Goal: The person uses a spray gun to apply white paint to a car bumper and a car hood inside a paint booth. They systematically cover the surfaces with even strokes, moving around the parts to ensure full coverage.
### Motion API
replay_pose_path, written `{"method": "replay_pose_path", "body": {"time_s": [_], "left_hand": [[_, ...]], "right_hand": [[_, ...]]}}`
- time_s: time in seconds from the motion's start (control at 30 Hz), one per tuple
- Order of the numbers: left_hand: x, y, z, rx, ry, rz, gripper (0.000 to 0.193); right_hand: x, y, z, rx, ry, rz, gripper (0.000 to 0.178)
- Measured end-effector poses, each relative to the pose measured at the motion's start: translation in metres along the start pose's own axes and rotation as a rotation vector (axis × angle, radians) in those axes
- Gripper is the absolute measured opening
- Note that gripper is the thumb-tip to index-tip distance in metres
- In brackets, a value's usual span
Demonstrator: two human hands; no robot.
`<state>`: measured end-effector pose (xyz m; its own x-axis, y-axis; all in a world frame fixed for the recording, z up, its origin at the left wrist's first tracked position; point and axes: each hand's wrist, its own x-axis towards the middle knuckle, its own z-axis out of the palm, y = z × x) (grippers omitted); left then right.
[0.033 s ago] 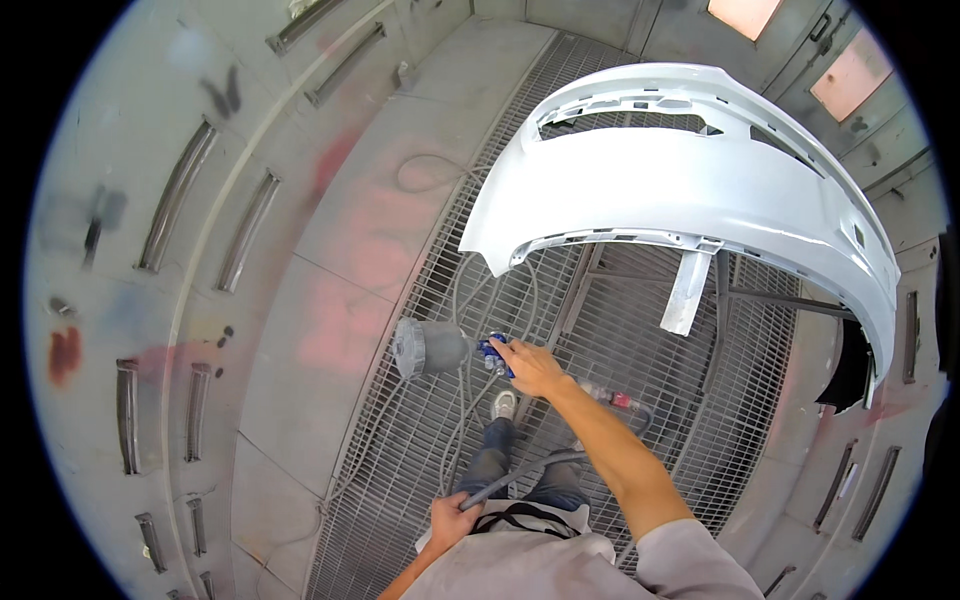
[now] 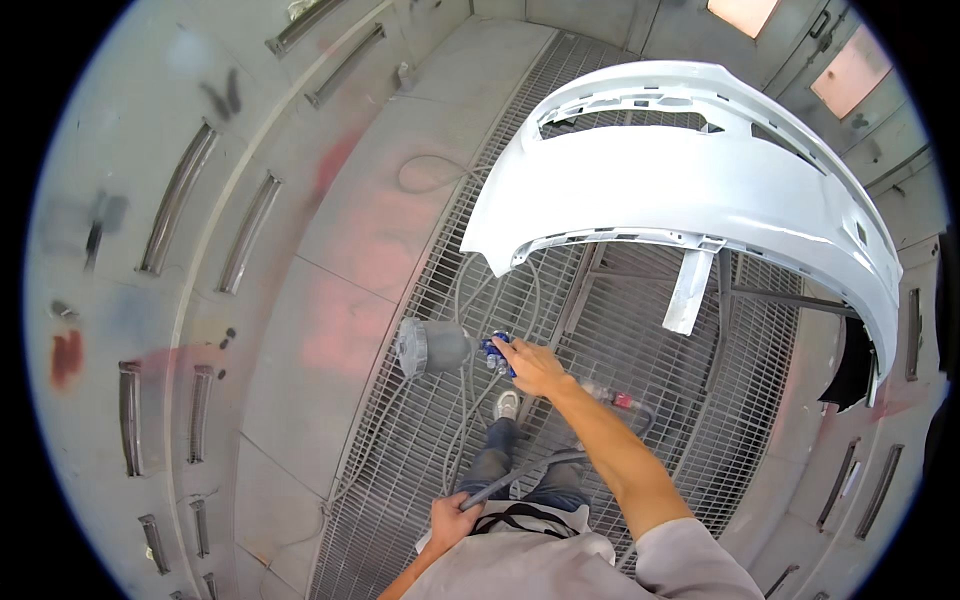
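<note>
In the head view, the right hand [image 2: 537,369] is wrapped around a blue spray gun [image 2: 497,350], whose gray cup [image 2: 434,347] juts out leftward above the floor grating [image 2: 385,440]. Near the waist, the left hand [image 2: 453,520] is curled around a gray hose [image 2: 518,473]. A white car bumper [image 2: 670,185] stands ahead and rightward, apart from the gun.

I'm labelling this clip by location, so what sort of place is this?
Probably a paint booth: a white bumper is propped ahead, coloured smudges mark the grey wall, and the right hand holds what looks like a blue spray gun with a grey cup.
</note>
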<state>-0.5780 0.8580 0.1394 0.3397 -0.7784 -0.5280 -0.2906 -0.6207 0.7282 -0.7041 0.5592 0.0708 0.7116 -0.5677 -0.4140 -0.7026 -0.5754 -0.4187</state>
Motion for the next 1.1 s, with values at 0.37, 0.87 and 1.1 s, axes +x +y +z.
{"method": "replay_pose_path", "body": {"time_s": [0.37,0.87,1.1], "left_hand": [[0.018,0.011,-0.012,0.069,-0.014,0.073,0.024],[0.028,0.015,0.002,0.067,-0.045,0.137,0.027],[0.022,0.037,0.029,0.124,-0.058,0.148,0.026]], "right_hand": [[-0.040,-0.015,-0.030,0.041,0.388,0.148,0.087],[-0.157,0.000,-0.108,0.092,0.766,0.237,0.100],[-0.212,0.028,-0.126,0.072,0.862,0.276,0.097]]}}
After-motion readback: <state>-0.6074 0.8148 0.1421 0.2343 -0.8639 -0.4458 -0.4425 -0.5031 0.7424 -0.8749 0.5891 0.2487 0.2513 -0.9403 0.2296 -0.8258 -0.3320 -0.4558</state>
